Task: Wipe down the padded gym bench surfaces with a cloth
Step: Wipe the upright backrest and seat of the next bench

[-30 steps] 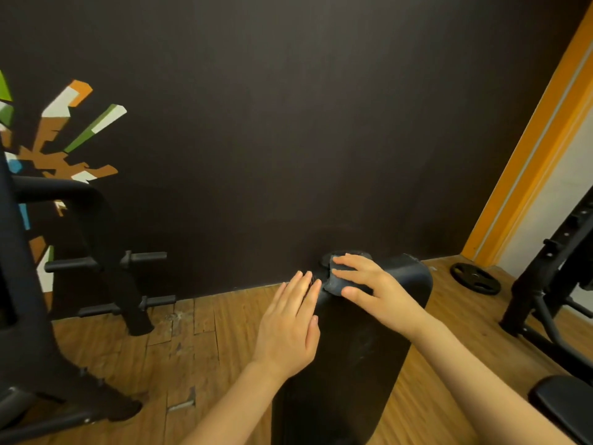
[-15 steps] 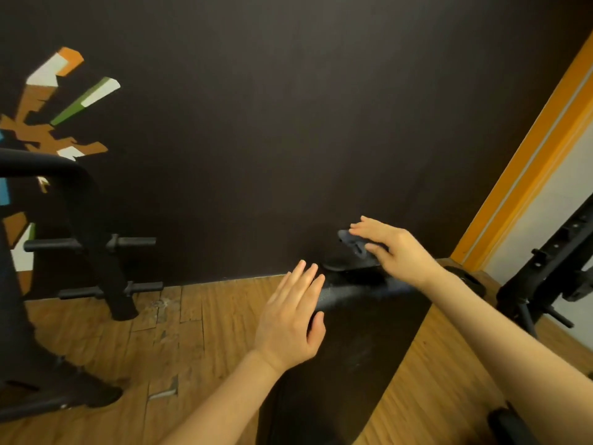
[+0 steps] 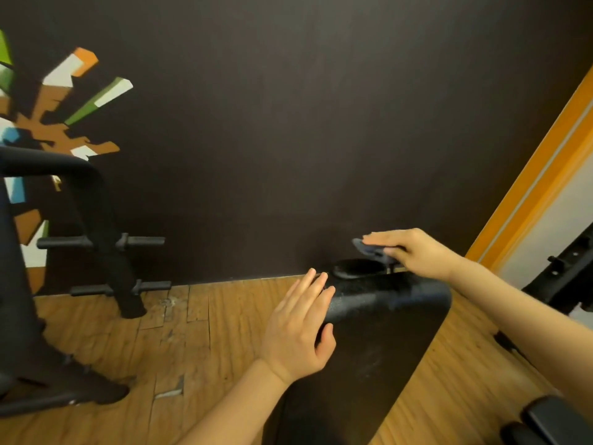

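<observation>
Black padded bench (image 3: 378,342) angled up across wooden floor (image 3: 199,342). Left hand (image 3: 298,332) flat against bench's left edge, fingers straight. Right hand (image 3: 414,252) raised above bench's far end, pinching dark cloth (image 3: 369,248), clear of padding.

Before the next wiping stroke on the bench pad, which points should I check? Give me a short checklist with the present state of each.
1. Cloth held in right hand: ok.
2. Cloth touching the bench pad: not ok, it appears lifted above the far end.
3. Left hand steadying the pad's left edge, fingers straight: ok.
4. Pad top free of other things: ok.
5. Pad clean: cannot tell; faint pale marks show.
</observation>
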The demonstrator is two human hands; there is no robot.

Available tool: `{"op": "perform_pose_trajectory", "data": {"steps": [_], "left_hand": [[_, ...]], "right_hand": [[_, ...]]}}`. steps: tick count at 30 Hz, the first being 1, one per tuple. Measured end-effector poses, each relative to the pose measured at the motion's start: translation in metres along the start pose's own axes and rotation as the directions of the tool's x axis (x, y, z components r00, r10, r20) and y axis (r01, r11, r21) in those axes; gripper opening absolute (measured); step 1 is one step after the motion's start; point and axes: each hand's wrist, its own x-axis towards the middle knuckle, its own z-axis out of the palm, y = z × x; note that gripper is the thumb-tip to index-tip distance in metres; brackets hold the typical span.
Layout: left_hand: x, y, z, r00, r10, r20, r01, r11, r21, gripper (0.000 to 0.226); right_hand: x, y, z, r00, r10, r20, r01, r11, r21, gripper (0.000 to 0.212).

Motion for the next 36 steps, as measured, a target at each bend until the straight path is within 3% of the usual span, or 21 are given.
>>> {"op": "perform_pose_trajectory", "data": {"steps": [4,8,10,12,13,15,16,19,21,24,26,28,31,36], "left_hand": [[-0.001,0.002,-0.003,0.999,-0.02,0.036,0.02,1.0,-0.01,0.047],[0.0,0.005,-0.007,0.993,-0.072,0.096,0.068,0.997,0.046,0.052],[0.001,0.009,-0.011,0.983,-0.111,0.149,0.098,0.991,0.09,0.056],[0.0,0.015,-0.016,0.96,-0.205,0.189,0.179,0.973,0.143,0.062],[-0.001,0.019,-0.018,0.945,-0.26,0.197,0.233,0.961,0.152,0.066],[-0.003,0.027,-0.022,0.919,-0.335,0.206,0.319,0.942,0.108,0.068],[-0.005,0.03,-0.024,0.904,-0.365,0.222,0.359,0.931,0.067,0.069],[-0.004,0.036,-0.03,0.869,-0.43,0.247,0.42,0.903,0.093,0.074],[-0.003,0.037,-0.032,0.864,-0.433,0.257,0.421,0.901,0.103,0.074],[-0.001,0.036,-0.037,0.849,-0.427,0.312,0.406,0.904,0.134,0.07],[0.0,0.036,-0.039,0.845,-0.425,0.326,0.405,0.905,0.13,0.069],[0.0,0.037,-0.038,0.85,-0.414,0.327,0.395,0.91,0.125,0.07],[0.0,0.04,-0.036,0.841,-0.438,0.317,0.42,0.899,0.127,0.072],[-0.001,0.04,-0.035,0.835,-0.445,0.323,0.421,0.896,0.144,0.071]], "right_hand": [[-0.002,-0.026,0.034,0.991,-0.132,0.016,0.132,0.991,0.006,0.038],[-0.022,-0.009,0.021,0.997,0.073,-0.018,-0.074,0.997,-0.026,0.038],[-0.031,-0.023,0.023,0.984,0.098,-0.147,-0.106,0.993,-0.045,0.038],[-0.032,-0.056,0.032,0.96,0.028,-0.279,-0.03,1.0,-0.002,0.04],[-0.031,-0.075,0.037,0.958,-0.038,-0.283,0.042,0.999,0.008,0.042],[-0.033,-0.105,0.05,0.991,-0.104,-0.084,0.101,0.994,-0.041,0.053],[-0.035,-0.109,0.058,0.997,-0.076,-0.007,0.075,0.995,-0.062,0.059],[-0.045,-0.088,0.064,0.988,0.014,-0.156,-0.013,1.0,0.011,0.061],[-0.06,-0.064,0.06,0.978,0.106,-0.178,-0.101,0.994,0.037,0.059],[-0.072,-0.037,0.047,0.888,0.327,-0.324,-0.307,0.945,0.112,0.05],[-0.07,-0.041,0.046,0.847,0.394,-0.358,-0.354,0.919,0.173,0.041],[-0.061,-0.066,0.057,0.871,0.299,-0.39,-0.254,0.953,0.164,0.036],[-0.051,-0.1,0.077,0.908,0.143,-0.394,-0.105,0.988,0.116,0.05],[-0.07,-0.047,0.07,0.865,0.224,-0.448,-0.153,0.97,0.189,0.038]]}}
